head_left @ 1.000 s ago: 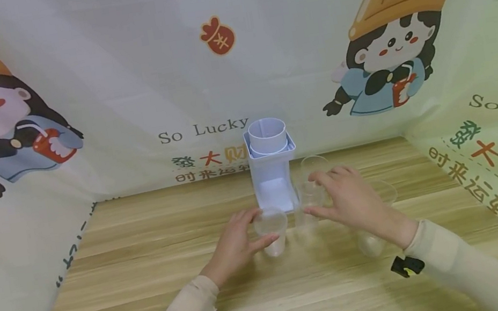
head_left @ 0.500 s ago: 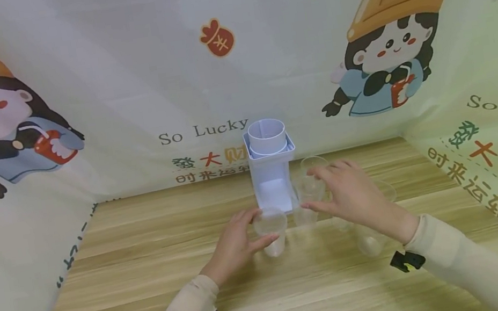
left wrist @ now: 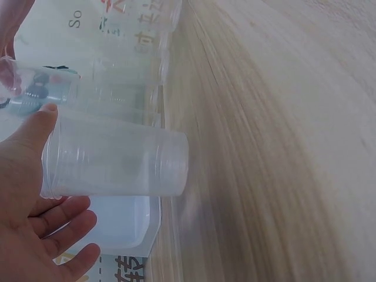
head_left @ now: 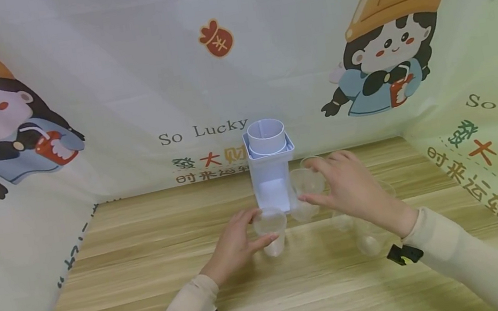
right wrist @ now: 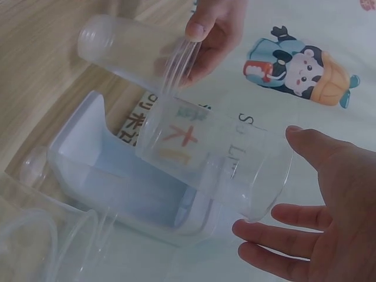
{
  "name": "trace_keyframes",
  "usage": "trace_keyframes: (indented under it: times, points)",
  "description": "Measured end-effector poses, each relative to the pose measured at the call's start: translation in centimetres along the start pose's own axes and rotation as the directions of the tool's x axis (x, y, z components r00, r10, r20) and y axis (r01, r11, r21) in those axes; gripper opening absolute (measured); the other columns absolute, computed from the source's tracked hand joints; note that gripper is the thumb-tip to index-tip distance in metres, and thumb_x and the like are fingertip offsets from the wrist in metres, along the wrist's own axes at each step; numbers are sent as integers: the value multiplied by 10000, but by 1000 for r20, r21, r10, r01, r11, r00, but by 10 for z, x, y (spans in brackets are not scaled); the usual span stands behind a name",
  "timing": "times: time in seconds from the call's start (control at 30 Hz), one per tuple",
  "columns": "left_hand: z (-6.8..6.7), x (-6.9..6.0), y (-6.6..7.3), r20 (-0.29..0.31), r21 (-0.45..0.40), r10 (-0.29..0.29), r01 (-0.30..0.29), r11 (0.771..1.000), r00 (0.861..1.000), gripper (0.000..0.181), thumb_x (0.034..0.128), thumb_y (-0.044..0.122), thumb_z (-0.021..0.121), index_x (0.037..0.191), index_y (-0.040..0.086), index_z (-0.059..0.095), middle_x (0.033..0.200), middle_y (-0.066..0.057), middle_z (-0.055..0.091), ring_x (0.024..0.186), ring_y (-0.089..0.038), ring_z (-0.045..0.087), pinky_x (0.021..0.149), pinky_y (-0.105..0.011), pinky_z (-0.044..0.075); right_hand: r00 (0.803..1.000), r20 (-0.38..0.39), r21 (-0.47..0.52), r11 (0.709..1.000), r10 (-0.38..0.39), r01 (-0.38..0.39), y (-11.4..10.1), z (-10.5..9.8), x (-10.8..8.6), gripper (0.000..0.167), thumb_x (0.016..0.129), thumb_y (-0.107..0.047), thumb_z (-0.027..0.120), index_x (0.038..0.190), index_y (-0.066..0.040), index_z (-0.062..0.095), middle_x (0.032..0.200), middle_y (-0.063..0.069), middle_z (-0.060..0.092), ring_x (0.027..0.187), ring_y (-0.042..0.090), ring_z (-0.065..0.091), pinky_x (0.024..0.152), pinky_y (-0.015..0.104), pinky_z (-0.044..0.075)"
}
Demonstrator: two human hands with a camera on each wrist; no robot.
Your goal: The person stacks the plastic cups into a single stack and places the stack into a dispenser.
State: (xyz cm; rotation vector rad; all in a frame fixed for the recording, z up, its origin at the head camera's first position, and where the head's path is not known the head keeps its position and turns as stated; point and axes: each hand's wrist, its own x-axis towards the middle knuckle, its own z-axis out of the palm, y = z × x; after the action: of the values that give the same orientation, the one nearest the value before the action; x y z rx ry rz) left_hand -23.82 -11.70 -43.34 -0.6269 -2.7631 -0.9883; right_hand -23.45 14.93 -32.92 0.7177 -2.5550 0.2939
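My left hand (head_left: 234, 247) holds a clear plastic cup (head_left: 273, 236) near its rim, thumb on one side and fingers on the other. In the left wrist view this cup (left wrist: 117, 155) stands upright, its base at the wooden tabletop. Farther right, my right hand (head_left: 352, 190) pinches a second clear cup (head_left: 305, 190) by its upper end, between thumb and fingers. The right wrist view shows that cup (right wrist: 214, 155) raised beside the first cup (right wrist: 135, 53) and in front of a pale, open-fronted stand (right wrist: 135, 176) with a round tube on top.
Several more clear cups, one of them (head_left: 369, 244) under the right wrist, stand on the wooden table (head_left: 161, 278) at the right, partly hidden by the arm. The pale stand (head_left: 270, 165) is at the table's back edge, against a printed cloth wall (head_left: 143, 74).
My right hand has shifted slightly up with its cup, which sits a little farther back beside the stand. My left hand and its cup have stayed in place.
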Motion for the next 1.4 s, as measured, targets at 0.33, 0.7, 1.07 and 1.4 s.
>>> trace_keyframes:
  times: [0.33,0.7,1.07,1.4]
  points:
    - [0,-2,0,-19,-18,9,-9,1000,1000,631,818,433,784,1310,88,590,1250,-74,647,1183,-251,597,1038,-445,493,999,-23,3,1000,-24,24,-7,-5,9,658,806,-574,735,1227,-77,643,1140,94,725,1051,325,649,1023,505,438]
    - [0,-2,-3,-22,-16,18,-18,1000,1000,624,808,410,800,1296,81,594,1240,-83,638,1165,-262,598,1022,-438,501,1000,16,55,998,-22,21,-26,-3,19,666,815,-580,726,1257,-92,629,1199,85,712,1114,335,629,1065,508,422]
    - [2,-1,-3,-50,-8,45,-45,999,998,631,791,407,814,1281,69,605,1231,-90,660,1171,-271,600,1022,-441,499,998,-18,62,996,-67,68,-38,4,24,644,807,-559,745,1225,-80,641,1126,82,728,1029,313,639,1020,476,449]
    - [2,0,-4,-26,-9,10,-11,1000,1000,657,806,452,791,1307,80,584,1265,-77,630,1188,-258,591,1030,-435,498,998,24,52,997,-63,61,-42,11,25,646,800,-580,742,1226,-110,616,1100,76,734,1079,312,632,1010,476,464]
